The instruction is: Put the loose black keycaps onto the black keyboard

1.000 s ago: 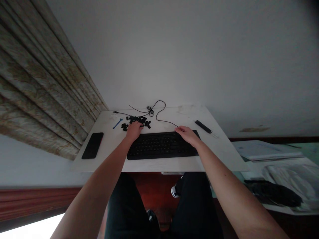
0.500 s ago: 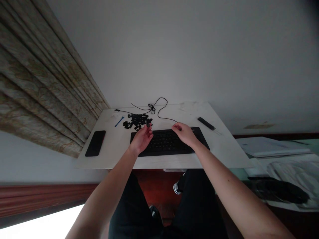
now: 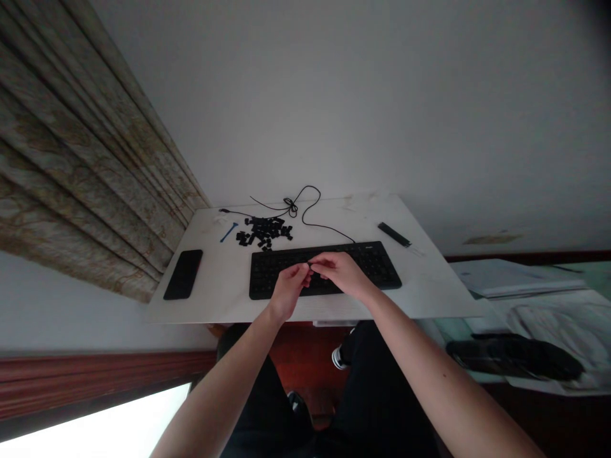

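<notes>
My left grip (image 3: 288, 290) and right grip (image 3: 344, 273) meet above the middle of the black keyboard (image 3: 382, 267), thumbs and fingers pinched nearly closed on a small dark piece (image 3: 310, 266), too small to identify with certainty. The keyboard lies face up on the white counter (image 3: 222, 280), its cable (image 3: 289, 206) running off the far edge. Loose black keycaps (image 3: 265, 230) lie heaped behind its left part, beside a blue tool (image 3: 229, 232).
</notes>
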A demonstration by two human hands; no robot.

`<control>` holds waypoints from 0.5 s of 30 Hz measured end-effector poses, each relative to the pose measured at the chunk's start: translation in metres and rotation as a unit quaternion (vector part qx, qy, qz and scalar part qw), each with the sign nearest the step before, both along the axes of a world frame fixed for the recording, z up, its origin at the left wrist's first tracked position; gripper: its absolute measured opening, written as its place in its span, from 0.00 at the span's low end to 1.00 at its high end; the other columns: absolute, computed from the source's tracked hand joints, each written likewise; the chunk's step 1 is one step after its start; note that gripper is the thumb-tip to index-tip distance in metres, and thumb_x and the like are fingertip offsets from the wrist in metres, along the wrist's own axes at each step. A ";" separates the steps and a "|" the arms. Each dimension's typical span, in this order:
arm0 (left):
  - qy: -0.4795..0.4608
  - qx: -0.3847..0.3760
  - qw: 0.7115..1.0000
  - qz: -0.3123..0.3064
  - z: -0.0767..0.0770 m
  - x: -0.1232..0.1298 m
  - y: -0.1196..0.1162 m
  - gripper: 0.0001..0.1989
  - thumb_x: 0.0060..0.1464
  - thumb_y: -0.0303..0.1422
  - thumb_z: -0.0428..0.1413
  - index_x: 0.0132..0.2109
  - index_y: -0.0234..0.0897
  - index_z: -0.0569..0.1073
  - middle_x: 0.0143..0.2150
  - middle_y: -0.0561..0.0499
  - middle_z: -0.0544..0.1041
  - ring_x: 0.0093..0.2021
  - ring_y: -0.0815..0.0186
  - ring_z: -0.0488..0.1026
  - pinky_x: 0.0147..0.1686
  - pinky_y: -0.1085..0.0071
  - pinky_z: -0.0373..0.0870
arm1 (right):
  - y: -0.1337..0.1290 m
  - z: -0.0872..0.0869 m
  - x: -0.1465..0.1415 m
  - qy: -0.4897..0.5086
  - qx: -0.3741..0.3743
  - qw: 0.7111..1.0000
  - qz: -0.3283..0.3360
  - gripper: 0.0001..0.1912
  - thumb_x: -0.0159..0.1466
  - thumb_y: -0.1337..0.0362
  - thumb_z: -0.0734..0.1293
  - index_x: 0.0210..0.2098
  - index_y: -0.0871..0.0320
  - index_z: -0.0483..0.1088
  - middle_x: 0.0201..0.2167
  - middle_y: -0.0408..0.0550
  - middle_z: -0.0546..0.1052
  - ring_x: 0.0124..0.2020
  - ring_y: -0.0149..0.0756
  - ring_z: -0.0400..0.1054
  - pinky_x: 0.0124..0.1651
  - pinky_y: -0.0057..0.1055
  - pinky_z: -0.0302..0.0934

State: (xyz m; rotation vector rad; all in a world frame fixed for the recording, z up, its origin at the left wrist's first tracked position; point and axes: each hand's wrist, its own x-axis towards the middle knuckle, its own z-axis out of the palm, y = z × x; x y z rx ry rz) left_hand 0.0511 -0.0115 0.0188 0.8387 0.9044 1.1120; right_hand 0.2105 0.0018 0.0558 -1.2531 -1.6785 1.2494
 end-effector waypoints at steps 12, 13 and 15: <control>0.177 0.061 0.981 -0.046 -0.012 0.017 -0.025 0.18 0.56 0.47 0.57 0.33 0.35 0.78 0.22 0.54 0.67 0.23 0.71 0.59 0.25 0.71 0.54 | -0.026 -0.024 0.026 -0.043 -0.042 0.998 -0.007 0.13 0.58 0.54 0.68 0.32 0.58 0.77 0.27 0.46 0.78 0.28 0.35 0.69 0.30 0.29 0.60; 0.192 0.078 0.977 -0.053 -0.014 0.016 -0.024 0.18 0.57 0.46 0.56 0.33 0.35 0.78 0.23 0.53 0.68 0.24 0.70 0.60 0.25 0.71 0.55 | -0.027 -0.026 0.027 -0.038 -0.043 0.998 -0.007 0.13 0.59 0.54 0.68 0.33 0.58 0.77 0.28 0.46 0.78 0.29 0.35 0.70 0.31 0.29 0.60; 0.239 0.144 0.959 -0.053 -0.015 0.012 -0.021 0.16 0.59 0.43 0.54 0.36 0.36 0.79 0.28 0.50 0.73 0.27 0.68 0.66 0.28 0.71 0.61 | -0.027 -0.029 0.030 -0.041 -0.043 0.998 -0.014 0.14 0.59 0.53 0.68 0.34 0.58 0.77 0.28 0.46 0.78 0.28 0.35 0.70 0.31 0.29 0.61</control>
